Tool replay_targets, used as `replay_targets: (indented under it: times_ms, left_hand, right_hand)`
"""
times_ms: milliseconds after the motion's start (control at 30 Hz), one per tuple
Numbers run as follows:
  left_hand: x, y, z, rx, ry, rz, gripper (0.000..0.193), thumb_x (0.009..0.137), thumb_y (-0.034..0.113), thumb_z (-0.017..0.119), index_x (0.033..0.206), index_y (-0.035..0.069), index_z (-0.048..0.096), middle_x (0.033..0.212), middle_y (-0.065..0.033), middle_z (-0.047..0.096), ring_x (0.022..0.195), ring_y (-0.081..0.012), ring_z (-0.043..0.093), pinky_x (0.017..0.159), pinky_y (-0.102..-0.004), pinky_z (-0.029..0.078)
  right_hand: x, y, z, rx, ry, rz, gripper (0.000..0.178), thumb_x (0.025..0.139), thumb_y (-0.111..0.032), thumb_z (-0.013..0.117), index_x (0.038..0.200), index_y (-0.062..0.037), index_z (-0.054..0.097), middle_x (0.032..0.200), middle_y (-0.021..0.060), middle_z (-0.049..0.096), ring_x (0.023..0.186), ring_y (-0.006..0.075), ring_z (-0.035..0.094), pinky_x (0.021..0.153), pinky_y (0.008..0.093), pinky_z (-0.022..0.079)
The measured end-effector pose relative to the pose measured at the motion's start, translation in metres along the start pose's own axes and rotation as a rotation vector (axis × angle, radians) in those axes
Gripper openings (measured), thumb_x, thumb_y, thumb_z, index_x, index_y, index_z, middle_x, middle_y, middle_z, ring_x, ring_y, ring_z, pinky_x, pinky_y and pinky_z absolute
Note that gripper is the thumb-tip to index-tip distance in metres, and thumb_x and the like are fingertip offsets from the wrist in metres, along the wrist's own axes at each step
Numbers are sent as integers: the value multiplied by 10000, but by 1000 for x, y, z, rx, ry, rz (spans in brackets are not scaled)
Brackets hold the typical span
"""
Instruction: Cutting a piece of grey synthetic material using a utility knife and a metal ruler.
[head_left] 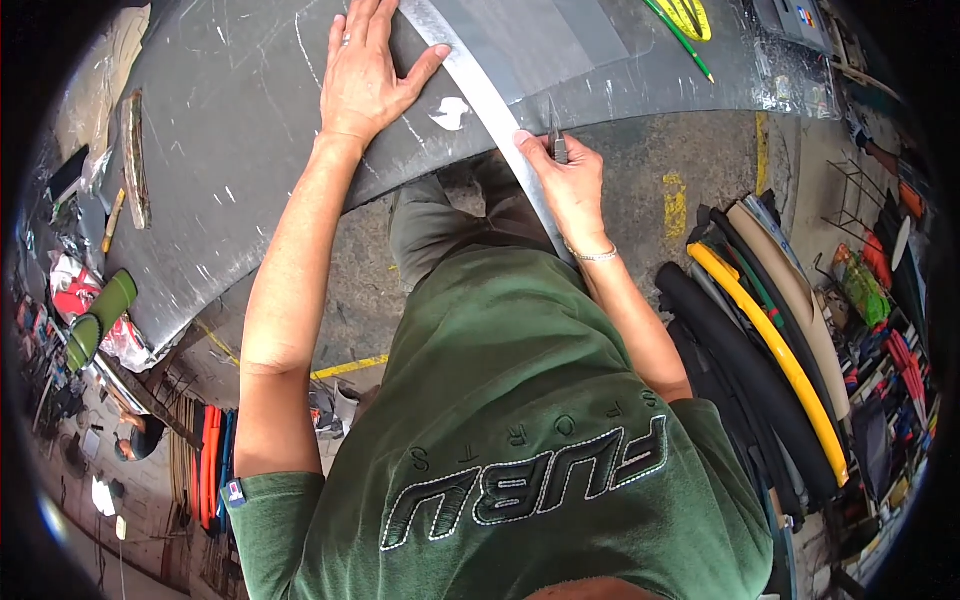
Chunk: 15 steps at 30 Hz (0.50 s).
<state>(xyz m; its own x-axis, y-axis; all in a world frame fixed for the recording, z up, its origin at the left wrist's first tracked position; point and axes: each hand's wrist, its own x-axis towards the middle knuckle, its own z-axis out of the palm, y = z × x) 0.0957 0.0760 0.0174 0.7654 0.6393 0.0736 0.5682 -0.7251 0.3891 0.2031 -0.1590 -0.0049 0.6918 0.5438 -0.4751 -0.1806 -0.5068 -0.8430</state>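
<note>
A long metal straightedge (478, 95) runs slantwise over the dark, scratched worktable (230, 130), its near end jutting past the edge toward my body. My left hand (365, 85) lies flat on the table to its left, fingers extended and thumb pressing on the metal. Beside the straightedge, at the table's edge, my right hand (575, 185) grips a slim metal-handled knife (559, 150) with its thin tip pointing away from me. The right thumb touches the straightedge. A grey sheet of material (540, 45) lies along the straightedge's right side.
A green pencil (685, 42) and yellow tape measure (690, 18) lie at the far right. A wooden stick (134, 160) and green roll (102, 318) are at left. Material rolls, including a yellow one (780, 355), stand right of me. Another person (140, 435) is at lower left.
</note>
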Motion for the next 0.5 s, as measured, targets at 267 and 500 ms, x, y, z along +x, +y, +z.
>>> replay_targets:
  times_ms: [267,500]
  left_hand:
    - [1,0,0,27,-23,-12,867,877,446,741,1494,-62,405,1563,-282,398,1503,-421,321,1261,-532,206]
    - [1,0,1,21,-13,-12,873,876,450,742,1499,-59,403,1568,-277,398,1506,-415,321,1264,-525,205]
  right_hand:
    - [0,-4,0,-11,-6,20,304,889,-297,837,872,0,775,693,-51,632,659,39,512,603,232,423]
    - [1,2,0,32,-11,-16,277,902,-273,825,919,0,783,728,-47,648,683,41,525,621,230,432]
